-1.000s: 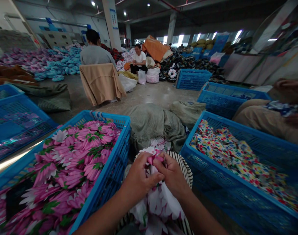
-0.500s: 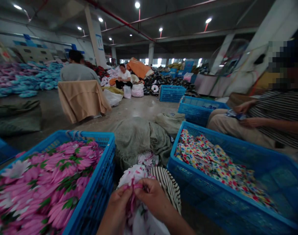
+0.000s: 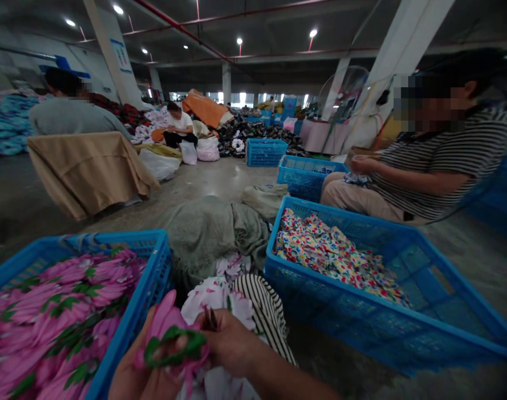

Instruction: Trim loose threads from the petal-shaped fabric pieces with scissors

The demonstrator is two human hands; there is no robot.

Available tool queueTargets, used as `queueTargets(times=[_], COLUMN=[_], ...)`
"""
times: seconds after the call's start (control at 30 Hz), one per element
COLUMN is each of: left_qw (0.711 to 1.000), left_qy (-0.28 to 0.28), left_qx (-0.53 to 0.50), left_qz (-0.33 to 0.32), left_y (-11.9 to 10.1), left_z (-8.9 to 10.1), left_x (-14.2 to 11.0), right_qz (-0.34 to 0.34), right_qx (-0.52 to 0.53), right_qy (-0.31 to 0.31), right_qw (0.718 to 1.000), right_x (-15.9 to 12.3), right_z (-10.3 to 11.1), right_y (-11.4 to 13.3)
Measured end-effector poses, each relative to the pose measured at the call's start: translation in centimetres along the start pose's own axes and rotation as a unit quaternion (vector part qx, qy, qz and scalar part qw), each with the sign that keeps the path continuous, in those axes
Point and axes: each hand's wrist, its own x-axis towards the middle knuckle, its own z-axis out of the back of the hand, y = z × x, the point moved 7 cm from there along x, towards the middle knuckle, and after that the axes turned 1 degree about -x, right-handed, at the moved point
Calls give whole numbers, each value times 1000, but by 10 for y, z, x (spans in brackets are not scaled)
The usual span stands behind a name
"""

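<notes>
My left hand (image 3: 132, 361) is closed around a pink fabric flower piece (image 3: 166, 318) with a green leaf-shaped trim (image 3: 182, 340). A pink petal points up above the fingers. My right hand (image 3: 230, 339) touches the same piece on its right side. From between its thumb and index finger stick out two short dark pointed tips, like those of small snips (image 3: 210, 319); the rest is hidden in the palm. Below and beyond the hands, white cloth with pink edging (image 3: 205, 294) lies on my lap, beside black-and-white striped cloth (image 3: 261, 303).
On the left stands a blue crate (image 3: 164, 244) of pink flower pieces. Another blue crate (image 3: 345, 300) on the right holds colourful printed pieces. A grey-green sack (image 3: 211, 222) lies between them. A person in stripes (image 3: 436, 172) sits beyond the right crate; others sit farther back.
My hands have moved left and apart from a close pinch. The pink piece with green trim now shows in my left hand, and the pointed tips in my right. The view has turned right.
</notes>
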Motion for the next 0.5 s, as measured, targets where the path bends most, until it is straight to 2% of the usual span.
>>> queueTargets(times=[0.03,0.1,0.17,0.23,0.3,0.37,0.5], left_qw=[1000,997,994,985,979,981,987], left_qy=[10,5,-42,-109,-151,-145,-107], left_qx=[-29,-74,-97,-95,-80,-67,-62], left_qz=[5,-1,-40,-89,-110,-107,-100], left_y=[-2,-11,-23,-34,-36,-32,-21], left_z=[-4,-7,-1,8,10,3,-13], left_x=[-2,-3,-4,-4,-3,3,16], right_qz=[-8,38,77,94,102,109,122], right_qx=[-21,-71,-63,12,57,57,6], right_qy=[17,36,50,17,-40,-68,-36], right_qw=[1000,996,994,995,992,990,992], right_x=[-2,-7,-12,-13,-14,-14,-12], right_z=[-5,-9,-7,2,11,10,-5], right_y=[-2,7,17,25,29,31,34])
